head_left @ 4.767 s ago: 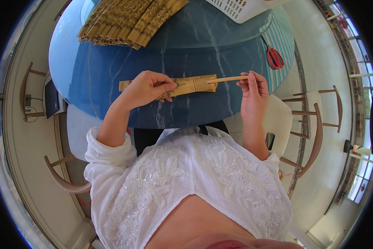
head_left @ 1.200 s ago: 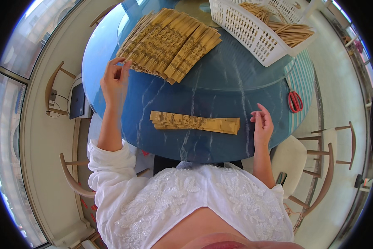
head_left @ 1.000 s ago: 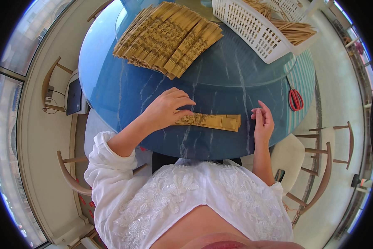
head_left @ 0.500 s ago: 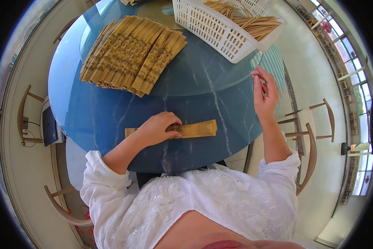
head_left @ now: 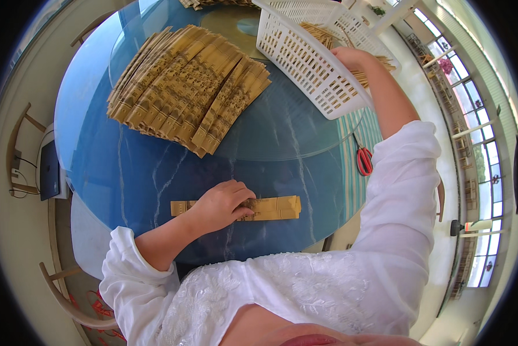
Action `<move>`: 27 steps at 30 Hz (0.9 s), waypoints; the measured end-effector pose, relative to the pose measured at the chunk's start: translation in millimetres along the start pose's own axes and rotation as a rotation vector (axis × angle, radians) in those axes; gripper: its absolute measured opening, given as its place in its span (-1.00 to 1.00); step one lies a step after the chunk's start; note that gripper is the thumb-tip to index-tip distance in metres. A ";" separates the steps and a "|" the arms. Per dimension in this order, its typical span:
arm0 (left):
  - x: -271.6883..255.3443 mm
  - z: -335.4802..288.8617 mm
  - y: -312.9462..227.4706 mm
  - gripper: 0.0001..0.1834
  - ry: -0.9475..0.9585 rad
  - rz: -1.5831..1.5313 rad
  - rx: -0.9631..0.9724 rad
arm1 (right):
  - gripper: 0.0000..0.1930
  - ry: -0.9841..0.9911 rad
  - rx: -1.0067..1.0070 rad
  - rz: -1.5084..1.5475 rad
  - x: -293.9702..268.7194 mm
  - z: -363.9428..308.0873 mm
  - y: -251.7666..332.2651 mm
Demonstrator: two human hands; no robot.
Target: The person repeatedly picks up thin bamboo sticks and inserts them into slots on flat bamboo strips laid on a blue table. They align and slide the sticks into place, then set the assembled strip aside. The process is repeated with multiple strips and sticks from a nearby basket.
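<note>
My left hand rests on a yellow-brown printed paper strip that lies flat near the table's front edge. Its thumb and fingers close over the strip's middle, hiding that part. At the far right, my right hand reaches over the side of a white slatted plastic basket. Thin light-brown wooden sticks lie in the basket, close to this hand. The basket and the back of the hand hide its fingertips, so whether it grips a stick does not show. A fanned pile of similar strips spreads across the table's far left.
Red-handled scissors lie on a striped mat at the table's right side. The round blue table carries a glass turntable. More strips sit at the far edge. A wooden chair stands at the lower left.
My right hand has moved from above the table's right side, up and away into the basket. My left hand stays on the strip. The view has shifted, bringing the scissors into sight.
</note>
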State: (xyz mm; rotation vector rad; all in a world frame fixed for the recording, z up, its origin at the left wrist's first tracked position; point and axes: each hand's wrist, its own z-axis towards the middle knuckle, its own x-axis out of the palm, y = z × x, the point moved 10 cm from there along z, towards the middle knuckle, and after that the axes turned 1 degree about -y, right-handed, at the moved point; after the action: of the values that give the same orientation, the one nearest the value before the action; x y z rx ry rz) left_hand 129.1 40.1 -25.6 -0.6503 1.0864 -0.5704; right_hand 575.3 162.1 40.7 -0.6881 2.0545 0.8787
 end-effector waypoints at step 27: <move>-9.9 -4.9 -4.2 -0.79 -0.061 0.113 0.087 | -0.66 -0.026 0.321 0.537 39.6 14.1 -32.6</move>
State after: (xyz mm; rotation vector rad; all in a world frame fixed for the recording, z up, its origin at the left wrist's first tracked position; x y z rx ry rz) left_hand 120.6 43.3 -18.0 -0.5243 1.0289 -0.4945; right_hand 583.0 146.3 -9.6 0.0577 2.3246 0.8044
